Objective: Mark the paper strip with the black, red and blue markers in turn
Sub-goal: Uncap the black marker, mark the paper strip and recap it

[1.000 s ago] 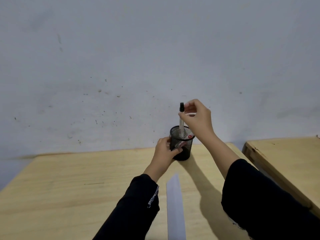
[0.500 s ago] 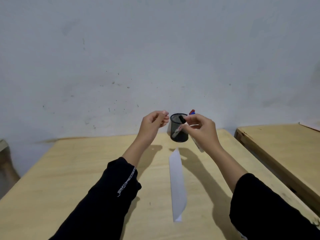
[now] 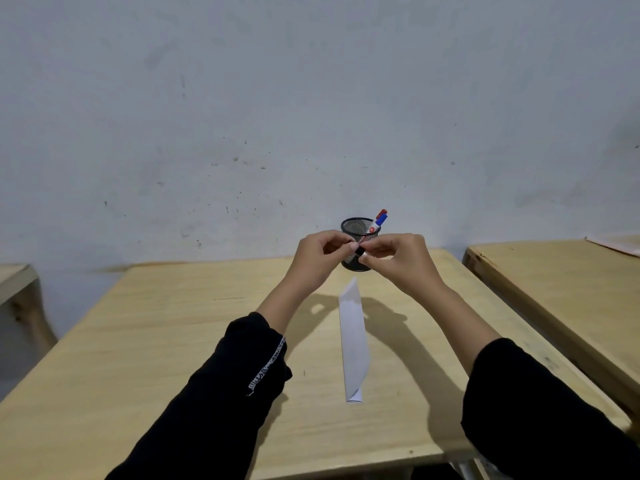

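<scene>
Both hands meet in the air above the table, just in front of the black mesh pen cup. My left hand pinches the black cap end of the black marker, and my right hand grips its body, which the fingers mostly hide. The red marker and the blue marker stand tilted in the cup with their caps poking out at the right rim. A long white paper strip lies flat on the wooden table, running from near the cup toward me.
A grey wall rises right behind the table. A second wooden table stands close on the right across a narrow gap. Another wooden piece shows at the left edge.
My right hand lifted the black marker out of the cup and brought it down in front. My left hand let go of the cup and closed on the marker's cap end.
</scene>
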Action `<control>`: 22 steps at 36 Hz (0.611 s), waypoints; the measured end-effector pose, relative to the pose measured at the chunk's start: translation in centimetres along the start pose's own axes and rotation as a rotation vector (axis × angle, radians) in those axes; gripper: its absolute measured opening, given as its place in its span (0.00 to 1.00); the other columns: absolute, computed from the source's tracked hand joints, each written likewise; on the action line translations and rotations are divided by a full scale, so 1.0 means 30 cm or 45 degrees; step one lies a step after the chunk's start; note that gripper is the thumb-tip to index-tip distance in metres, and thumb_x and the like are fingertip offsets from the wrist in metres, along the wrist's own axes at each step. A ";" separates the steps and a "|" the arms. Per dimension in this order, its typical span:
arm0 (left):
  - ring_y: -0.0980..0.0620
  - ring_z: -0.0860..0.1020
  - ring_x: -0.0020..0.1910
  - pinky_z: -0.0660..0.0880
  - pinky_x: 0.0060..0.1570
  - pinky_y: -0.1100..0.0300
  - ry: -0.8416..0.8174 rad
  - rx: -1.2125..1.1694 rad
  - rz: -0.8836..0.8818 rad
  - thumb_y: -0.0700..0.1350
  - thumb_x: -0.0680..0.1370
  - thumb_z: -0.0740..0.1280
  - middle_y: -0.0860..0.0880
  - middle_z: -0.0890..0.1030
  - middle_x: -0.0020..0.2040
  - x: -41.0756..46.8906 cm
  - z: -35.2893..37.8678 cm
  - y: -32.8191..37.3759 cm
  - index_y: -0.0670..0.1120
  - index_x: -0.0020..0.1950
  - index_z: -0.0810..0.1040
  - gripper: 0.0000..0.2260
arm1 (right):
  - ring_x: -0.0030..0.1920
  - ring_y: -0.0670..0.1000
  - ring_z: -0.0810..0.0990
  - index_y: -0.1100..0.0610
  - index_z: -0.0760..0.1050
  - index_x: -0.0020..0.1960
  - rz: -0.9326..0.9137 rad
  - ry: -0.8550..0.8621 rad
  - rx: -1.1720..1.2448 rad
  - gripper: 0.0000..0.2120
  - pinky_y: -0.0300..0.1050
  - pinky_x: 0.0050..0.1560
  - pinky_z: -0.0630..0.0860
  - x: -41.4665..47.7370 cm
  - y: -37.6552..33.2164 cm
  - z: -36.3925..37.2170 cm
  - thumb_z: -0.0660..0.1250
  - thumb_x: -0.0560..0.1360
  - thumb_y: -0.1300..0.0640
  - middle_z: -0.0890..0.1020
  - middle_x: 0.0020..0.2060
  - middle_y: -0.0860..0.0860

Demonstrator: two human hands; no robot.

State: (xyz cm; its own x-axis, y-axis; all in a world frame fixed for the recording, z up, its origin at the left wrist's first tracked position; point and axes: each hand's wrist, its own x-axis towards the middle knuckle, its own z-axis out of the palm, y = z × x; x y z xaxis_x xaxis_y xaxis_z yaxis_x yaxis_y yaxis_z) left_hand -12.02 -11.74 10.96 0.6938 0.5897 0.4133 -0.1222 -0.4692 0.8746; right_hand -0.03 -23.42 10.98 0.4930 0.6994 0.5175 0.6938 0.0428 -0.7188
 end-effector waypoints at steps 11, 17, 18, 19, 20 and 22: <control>0.62 0.76 0.35 0.72 0.43 0.69 0.165 -0.069 -0.048 0.41 0.77 0.67 0.51 0.79 0.36 0.007 -0.042 -0.018 0.39 0.49 0.81 0.06 | 0.35 0.51 0.80 0.49 0.81 0.44 0.110 -0.188 0.109 0.03 0.41 0.40 0.74 -0.009 0.028 -0.057 0.71 0.72 0.56 0.84 0.41 0.53; 0.57 0.78 0.38 0.76 0.49 0.65 0.230 -0.271 -0.132 0.39 0.78 0.64 0.46 0.79 0.39 -0.008 -0.069 -0.063 0.36 0.51 0.79 0.07 | 0.31 0.46 0.81 0.54 0.83 0.42 0.213 -0.036 0.358 0.04 0.35 0.32 0.75 -0.010 0.052 -0.080 0.74 0.69 0.60 0.85 0.35 0.50; 0.59 0.78 0.37 0.76 0.47 0.67 0.228 -0.297 -0.144 0.39 0.79 0.64 0.47 0.79 0.39 -0.010 -0.066 -0.069 0.36 0.52 0.79 0.08 | 0.32 0.46 0.81 0.55 0.83 0.42 0.238 0.011 0.460 0.04 0.35 0.33 0.76 -0.011 0.049 -0.075 0.74 0.68 0.61 0.84 0.32 0.49; 0.60 0.78 0.36 0.76 0.46 0.69 0.222 -0.328 -0.157 0.39 0.79 0.64 0.47 0.79 0.39 -0.011 -0.062 -0.073 0.35 0.52 0.79 0.09 | 0.32 0.46 0.81 0.57 0.82 0.42 0.270 0.065 0.594 0.04 0.35 0.34 0.76 -0.011 0.045 -0.069 0.74 0.68 0.63 0.83 0.30 0.48; 0.61 0.78 0.35 0.76 0.45 0.70 0.214 -0.363 -0.171 0.40 0.79 0.63 0.47 0.79 0.39 -0.011 -0.057 -0.076 0.36 0.52 0.78 0.08 | 0.32 0.46 0.81 0.58 0.81 0.42 0.312 0.117 0.761 0.03 0.34 0.35 0.76 -0.011 0.038 -0.059 0.73 0.69 0.64 0.83 0.29 0.48; 0.60 0.77 0.35 0.76 0.44 0.70 0.189 -0.413 -0.192 0.40 0.80 0.62 0.47 0.79 0.38 -0.010 -0.042 -0.074 0.38 0.49 0.78 0.07 | 0.33 0.44 0.81 0.60 0.79 0.42 0.416 0.186 1.115 0.02 0.32 0.37 0.76 -0.008 0.019 -0.032 0.71 0.70 0.65 0.82 0.31 0.48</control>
State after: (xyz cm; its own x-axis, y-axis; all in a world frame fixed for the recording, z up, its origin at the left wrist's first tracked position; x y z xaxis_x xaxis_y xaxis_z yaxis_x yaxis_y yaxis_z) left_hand -12.85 -10.04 9.21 0.6135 0.7363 0.2854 -0.2616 -0.1515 0.9532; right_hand 0.75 -24.25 10.89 0.6953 0.6778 0.2390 -0.1022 0.4225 -0.9006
